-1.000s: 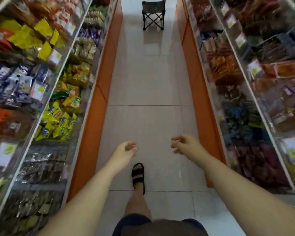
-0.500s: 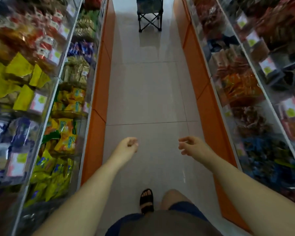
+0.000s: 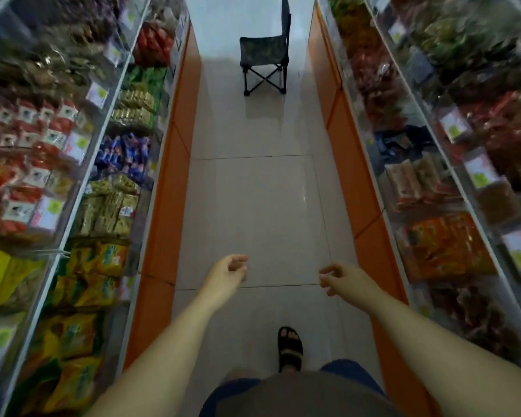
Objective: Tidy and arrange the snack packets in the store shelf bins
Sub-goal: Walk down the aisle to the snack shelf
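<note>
I stand in a narrow aisle between two rows of clear shelf bins full of snack packets. My left hand (image 3: 226, 273) and my right hand (image 3: 343, 278) hang out over the floor tiles, both empty with loosely curled fingers. Yellow packets (image 3: 94, 266), blue packets (image 3: 124, 155) and red-and-white packets (image 3: 24, 121) fill the left bins. Orange packets (image 3: 442, 245) and dark red packets (image 3: 475, 314) fill the right bins. Neither hand touches a bin or a packet.
A small dark folding chair (image 3: 265, 61) stands in the aisle ahead. Orange base panels (image 3: 166, 182) line both shelf units. My sandalled foot (image 3: 289, 347) is on the pale tiled floor (image 3: 259, 206). Price labels (image 3: 480, 173) hang on the bin fronts.
I have walked forward along the aisle: the shelf bins slid back past me and the chair is nearer. Both hands stayed empty in front of me.
</note>
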`<state>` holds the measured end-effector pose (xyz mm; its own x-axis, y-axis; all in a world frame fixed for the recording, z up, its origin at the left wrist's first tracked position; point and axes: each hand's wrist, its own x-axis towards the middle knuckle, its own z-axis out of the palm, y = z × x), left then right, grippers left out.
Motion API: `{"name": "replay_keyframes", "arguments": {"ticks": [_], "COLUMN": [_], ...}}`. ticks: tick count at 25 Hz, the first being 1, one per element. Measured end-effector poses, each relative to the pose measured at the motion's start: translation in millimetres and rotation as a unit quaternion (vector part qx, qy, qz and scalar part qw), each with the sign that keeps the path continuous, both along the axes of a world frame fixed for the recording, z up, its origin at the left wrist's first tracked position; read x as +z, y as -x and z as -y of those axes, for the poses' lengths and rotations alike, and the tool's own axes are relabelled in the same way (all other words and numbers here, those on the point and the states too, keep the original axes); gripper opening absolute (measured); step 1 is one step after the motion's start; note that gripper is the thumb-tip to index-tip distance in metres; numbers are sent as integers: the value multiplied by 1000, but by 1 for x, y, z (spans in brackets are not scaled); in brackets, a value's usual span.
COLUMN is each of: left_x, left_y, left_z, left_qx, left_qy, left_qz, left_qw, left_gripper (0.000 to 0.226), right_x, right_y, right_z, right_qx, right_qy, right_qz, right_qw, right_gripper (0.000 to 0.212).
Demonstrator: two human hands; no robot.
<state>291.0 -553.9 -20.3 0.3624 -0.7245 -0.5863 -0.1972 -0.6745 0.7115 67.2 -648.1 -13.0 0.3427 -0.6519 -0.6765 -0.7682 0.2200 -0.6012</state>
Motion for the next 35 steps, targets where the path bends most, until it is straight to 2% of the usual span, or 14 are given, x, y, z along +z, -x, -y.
{"name": "replay_keyframes", "arguments": {"ticks": [8,16,23,28,35], "left_x": [-7,-6,2,0,6], "left_y": [-107,-232,-279,-308,-356], "left_z": [98,262,442,554,669], "left_qx": [34,1,-34,-13,27], "left_qy": [-36,-36,6,-3,3], "left_qz": [6,5,7,11,-2], "left_qw": [999,999,999,1000,1000], "left_gripper": [31,32,31,29,29], "right_x": [22,-3,-26,-22,23], "right_y": [-139,-233,-260,-290,-385], "right_z": [183,310,427,549,727], "right_qx": [22,-21,-49,-10,34], "right_qy": [43,21,-15,-14,52], "right_qz": [55,22,-31,-39,44], "right_qw": [997,999,998,999,997], "right_gripper": [24,24,28,27,25]}}
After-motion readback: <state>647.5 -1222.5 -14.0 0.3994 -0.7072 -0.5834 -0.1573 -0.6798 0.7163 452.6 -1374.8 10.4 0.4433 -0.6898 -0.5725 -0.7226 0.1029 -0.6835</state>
